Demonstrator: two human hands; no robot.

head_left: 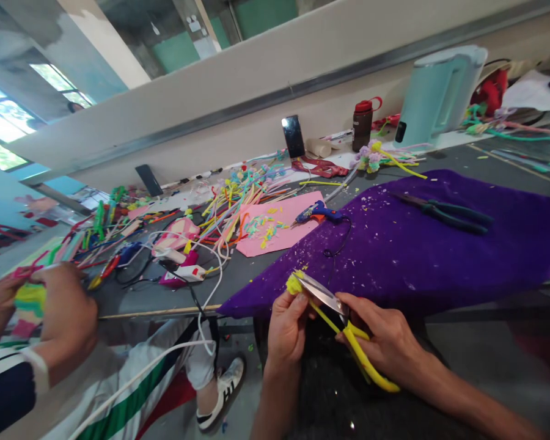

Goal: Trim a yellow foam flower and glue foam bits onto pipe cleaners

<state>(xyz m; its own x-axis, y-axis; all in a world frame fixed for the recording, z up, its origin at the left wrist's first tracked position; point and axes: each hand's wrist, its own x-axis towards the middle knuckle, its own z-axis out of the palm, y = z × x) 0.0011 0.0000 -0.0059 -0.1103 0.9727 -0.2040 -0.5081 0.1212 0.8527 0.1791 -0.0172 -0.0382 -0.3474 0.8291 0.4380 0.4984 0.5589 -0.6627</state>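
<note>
My left hand pinches a yellow pipe-cleaner flower just under its fluffy head, and its yellow stem slants down to the right. In my right hand is a pair of scissors with yellow handles. Their metal blades point up and left and reach the flower's edge; whether they are fully closed is hard to make out. Both hands are over the front edge of a purple cloth strewn with small clippings.
Dark-handled pliers lie on the cloth. A blue glue gun rests by a pink sheet with trimmings. Bundled pipe cleaners, a phone, a bottle and a kettle stand behind. At left, another person's hands hold colourful craft pieces.
</note>
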